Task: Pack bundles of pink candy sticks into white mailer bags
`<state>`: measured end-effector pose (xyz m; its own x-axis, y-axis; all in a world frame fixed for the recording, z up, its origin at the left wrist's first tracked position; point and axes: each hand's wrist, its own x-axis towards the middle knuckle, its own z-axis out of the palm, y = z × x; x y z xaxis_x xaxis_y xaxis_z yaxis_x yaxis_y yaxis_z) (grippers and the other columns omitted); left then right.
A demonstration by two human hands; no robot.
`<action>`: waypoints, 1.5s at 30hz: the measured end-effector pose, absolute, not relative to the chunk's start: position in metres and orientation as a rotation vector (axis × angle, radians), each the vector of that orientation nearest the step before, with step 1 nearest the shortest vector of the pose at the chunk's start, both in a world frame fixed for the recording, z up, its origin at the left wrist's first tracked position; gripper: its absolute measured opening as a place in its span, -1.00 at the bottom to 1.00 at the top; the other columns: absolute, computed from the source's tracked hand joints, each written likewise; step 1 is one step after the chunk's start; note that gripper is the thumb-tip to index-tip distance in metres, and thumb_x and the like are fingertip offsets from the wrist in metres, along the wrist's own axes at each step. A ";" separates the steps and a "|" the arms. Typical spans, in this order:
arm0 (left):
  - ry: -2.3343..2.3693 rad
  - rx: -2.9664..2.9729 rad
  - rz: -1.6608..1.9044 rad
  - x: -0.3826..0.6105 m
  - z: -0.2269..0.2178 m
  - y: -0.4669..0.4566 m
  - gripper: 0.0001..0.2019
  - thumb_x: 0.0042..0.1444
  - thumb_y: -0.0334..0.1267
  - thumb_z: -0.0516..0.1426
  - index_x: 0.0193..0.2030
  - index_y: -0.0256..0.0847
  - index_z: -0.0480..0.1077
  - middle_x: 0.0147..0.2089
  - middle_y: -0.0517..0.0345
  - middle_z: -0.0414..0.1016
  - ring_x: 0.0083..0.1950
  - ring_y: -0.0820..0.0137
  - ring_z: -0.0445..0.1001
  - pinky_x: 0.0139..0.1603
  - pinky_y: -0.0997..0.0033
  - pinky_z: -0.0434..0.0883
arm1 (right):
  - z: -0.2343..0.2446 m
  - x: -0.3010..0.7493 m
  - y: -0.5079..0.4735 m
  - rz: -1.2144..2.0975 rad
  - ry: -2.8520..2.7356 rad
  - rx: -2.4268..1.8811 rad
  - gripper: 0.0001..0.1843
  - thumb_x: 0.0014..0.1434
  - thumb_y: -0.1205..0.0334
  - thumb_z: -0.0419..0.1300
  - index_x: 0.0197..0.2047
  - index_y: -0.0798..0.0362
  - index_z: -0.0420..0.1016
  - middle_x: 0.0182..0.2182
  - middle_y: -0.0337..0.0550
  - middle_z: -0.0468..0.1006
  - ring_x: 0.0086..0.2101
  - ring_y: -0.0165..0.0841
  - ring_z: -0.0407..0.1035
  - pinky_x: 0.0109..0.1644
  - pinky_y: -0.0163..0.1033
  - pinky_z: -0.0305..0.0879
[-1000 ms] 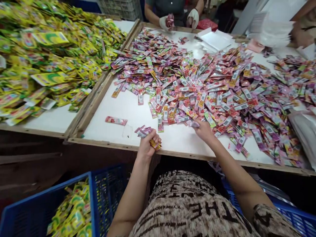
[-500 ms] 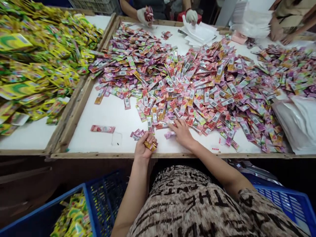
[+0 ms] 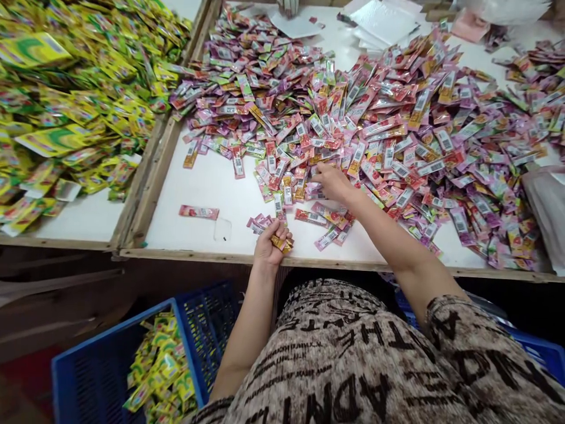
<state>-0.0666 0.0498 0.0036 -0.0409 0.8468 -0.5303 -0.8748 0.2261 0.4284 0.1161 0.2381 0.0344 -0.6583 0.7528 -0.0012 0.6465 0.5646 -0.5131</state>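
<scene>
My left hand (image 3: pixel 270 246) rests at the near edge of the white table (image 3: pixel 212 194), closed round a small bundle of sachets (image 3: pixel 265 227) that fans out of the fist. My right hand (image 3: pixel 332 181) reaches forward into the near side of the big pile of pink, purple and red sachets (image 3: pixel 375 118), fingers bent down onto the packets there. I cannot see whether it has one pinched. A few loose sachets (image 3: pixel 329 227) lie under my right forearm. One single red sachet (image 3: pixel 198 212) lies apart to the left.
A second table on the left holds a heap of yellow-green packets (image 3: pixel 66 100). A wooden rail (image 3: pixel 152 182) divides the two tables. Below left stands a blue crate (image 3: pixel 101 365) with more yellow packets. White sheets (image 3: pixel 379 20) lie at the far side. Another blue crate (image 3: pixel 541 350) shows at right.
My right hand moved forward from the table's near part into the pile's edge. The view tilted down, so the people across the table left the frame. My left hand kept its bundle.
</scene>
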 end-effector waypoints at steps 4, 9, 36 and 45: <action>0.787 -0.026 1.382 -0.067 0.002 0.049 -0.66 0.08 -0.35 0.32 -0.50 -0.22 0.20 -0.58 0.38 0.08 -0.58 0.63 0.17 -0.43 0.56 0.37 | 0.065 0.132 0.239 0.880 -1.985 -1.099 -0.90 0.19 0.21 0.26 -0.23 0.03 0.56 -0.13 -0.18 0.50 -0.09 -0.31 0.41 0.02 -0.11 0.38; 0.782 0.007 1.381 -0.070 0.002 0.048 -0.72 0.06 -0.36 0.33 -0.45 -0.23 0.27 -0.58 0.39 0.09 -0.58 0.63 0.17 -0.42 0.58 0.36 | 0.119 0.236 0.216 0.881 -1.388 -1.012 -0.80 0.29 0.06 0.18 -0.28 -0.01 0.48 -0.38 -0.27 0.55 -0.32 -0.47 0.49 -0.24 -0.23 0.36; 1.017 0.329 1.186 0.065 0.039 0.034 -0.55 -0.38 -0.28 0.53 -0.35 -0.13 0.44 -0.31 0.27 0.55 -0.20 0.36 0.58 -0.13 0.41 0.54 | 0.053 0.168 0.075 0.678 -2.070 -1.569 -0.44 0.34 -0.05 0.15 0.30 0.00 0.28 0.34 0.05 0.23 0.32 -0.06 0.00 0.37 0.16 -0.12; 1.043 0.288 0.811 0.072 0.025 0.050 -0.66 -0.25 -0.26 0.44 -0.52 -0.27 0.34 -0.58 0.25 0.35 -0.46 0.40 0.48 -0.47 0.43 0.47 | 0.025 0.356 0.072 0.426 -1.118 -2.379 -0.56 0.22 -0.10 0.21 -0.08 0.13 0.49 -0.09 0.11 0.56 -0.15 -0.18 0.43 -0.07 -0.14 0.30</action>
<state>0.0716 0.0504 0.0249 0.2529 0.7139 -0.6530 -0.4568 0.6830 0.5699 0.3559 0.0725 0.0250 0.6191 0.7816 -0.0764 0.6342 -0.5549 -0.5384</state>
